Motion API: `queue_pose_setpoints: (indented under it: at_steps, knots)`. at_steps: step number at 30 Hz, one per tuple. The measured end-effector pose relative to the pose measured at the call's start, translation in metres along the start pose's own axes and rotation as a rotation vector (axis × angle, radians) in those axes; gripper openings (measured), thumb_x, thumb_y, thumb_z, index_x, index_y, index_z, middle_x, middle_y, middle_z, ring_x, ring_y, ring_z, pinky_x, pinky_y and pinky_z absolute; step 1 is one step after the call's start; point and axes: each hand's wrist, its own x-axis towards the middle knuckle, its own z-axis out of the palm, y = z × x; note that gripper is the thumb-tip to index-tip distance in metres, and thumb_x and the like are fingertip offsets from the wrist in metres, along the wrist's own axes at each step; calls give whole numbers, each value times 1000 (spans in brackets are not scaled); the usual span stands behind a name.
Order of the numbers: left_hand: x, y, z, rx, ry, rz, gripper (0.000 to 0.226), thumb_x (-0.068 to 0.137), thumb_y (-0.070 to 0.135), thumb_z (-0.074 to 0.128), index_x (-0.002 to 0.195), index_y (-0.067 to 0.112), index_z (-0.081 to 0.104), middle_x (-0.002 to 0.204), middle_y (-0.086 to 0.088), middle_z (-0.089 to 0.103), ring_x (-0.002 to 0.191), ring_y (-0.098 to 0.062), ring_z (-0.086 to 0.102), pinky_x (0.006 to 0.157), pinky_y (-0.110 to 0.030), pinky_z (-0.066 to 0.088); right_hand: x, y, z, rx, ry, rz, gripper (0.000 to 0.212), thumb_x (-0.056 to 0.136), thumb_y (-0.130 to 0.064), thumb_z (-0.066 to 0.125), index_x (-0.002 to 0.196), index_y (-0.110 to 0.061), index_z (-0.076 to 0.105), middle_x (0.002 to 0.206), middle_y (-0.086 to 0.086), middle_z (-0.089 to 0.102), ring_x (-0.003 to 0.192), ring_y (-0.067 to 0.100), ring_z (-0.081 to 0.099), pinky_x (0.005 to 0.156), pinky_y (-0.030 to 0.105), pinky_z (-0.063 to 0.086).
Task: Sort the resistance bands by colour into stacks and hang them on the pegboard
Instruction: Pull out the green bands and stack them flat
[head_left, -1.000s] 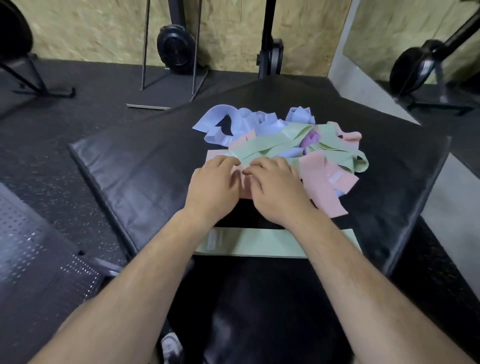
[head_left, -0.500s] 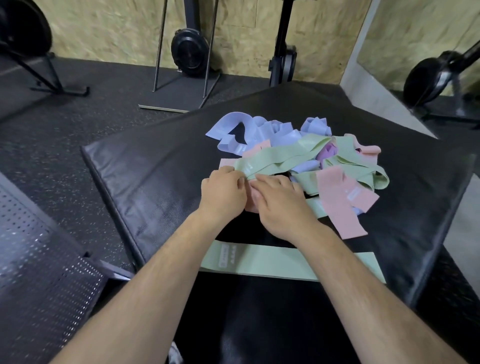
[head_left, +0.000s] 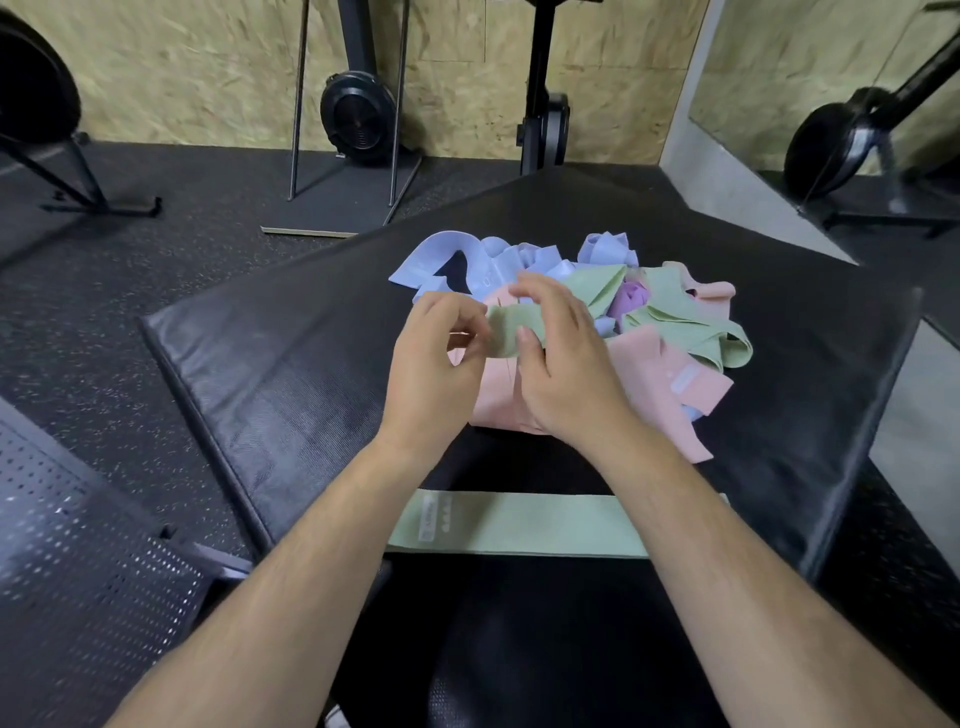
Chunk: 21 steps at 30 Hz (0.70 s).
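Observation:
A tangled pile of resistance bands lies on a black mat: blue bands at the back, green bands and pink bands toward the right, one purple band in the middle. My left hand and my right hand both pinch one green band and hold its end raised above the pile's near left side. A single green band lies flat near the mat's front edge, partly under my forearms.
A perforated dark pegboard lies at the lower left on the speckled floor. Exercise machines stand against the chipboard wall behind. A mirror and grey ledge are at the right.
Both hands were pressed down on the pile's near edge; now they have lifted a green band's end off it. The camera view has tilted slightly.

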Motion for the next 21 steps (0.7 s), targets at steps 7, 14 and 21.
queue_pose_setpoints:
  at_steps: [7,14,21]
  knots:
    - [-4,11,-5,-176,-72,-23,31,85,-13,57,89,17,61,98,-1,67,100,-23,65,90,-33,53,7,11,-14,36,-96,-7,30,101,-8,53,126,-20,63,120,-10,56,117,8,52,100,29,45]
    - [1,37,-6,-183,-65,-46,24,94,5,64,114,18,67,107,7,69,101,-13,65,88,-24,52,14,-7,-42,31,-94,-27,16,100,-8,53,106,-15,67,102,-5,60,95,5,51,80,12,41]
    - [32,112,-23,-92,-35,58,23,95,10,63,97,32,70,94,15,69,93,-5,64,78,-16,48,25,-62,-104,80,10,-124,13,100,-8,56,100,-13,68,95,-7,55,91,-1,53,79,9,38]
